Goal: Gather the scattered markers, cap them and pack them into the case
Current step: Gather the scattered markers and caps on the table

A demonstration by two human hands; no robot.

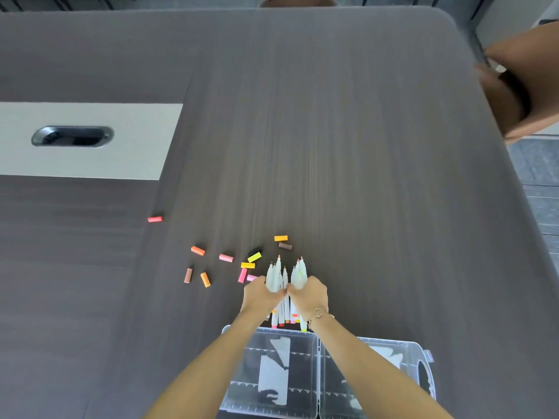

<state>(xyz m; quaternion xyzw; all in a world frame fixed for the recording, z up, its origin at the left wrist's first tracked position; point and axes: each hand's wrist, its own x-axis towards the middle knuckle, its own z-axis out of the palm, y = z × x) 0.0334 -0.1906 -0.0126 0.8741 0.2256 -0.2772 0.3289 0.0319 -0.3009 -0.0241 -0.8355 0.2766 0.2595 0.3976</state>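
Just beyond the open case (272, 367), both hands, left (262, 293) and right (309, 293), each clasp a bunch of uncapped markers (282, 278) on the table (363, 146), so a loose grip may let some roll toward the caps (225, 257) or smear ink.

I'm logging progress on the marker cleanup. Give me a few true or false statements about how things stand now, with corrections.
1. Both hands, left hand and right hand, hold the bundle of markers. True.
2. The far tips of the bundled markers are capped. False: those tips are bare.
3. Loose caps lie on the table. True.
4. The clear case is closed. False: it lies open.
5. Markers already fill the case. False: none are visible inside.
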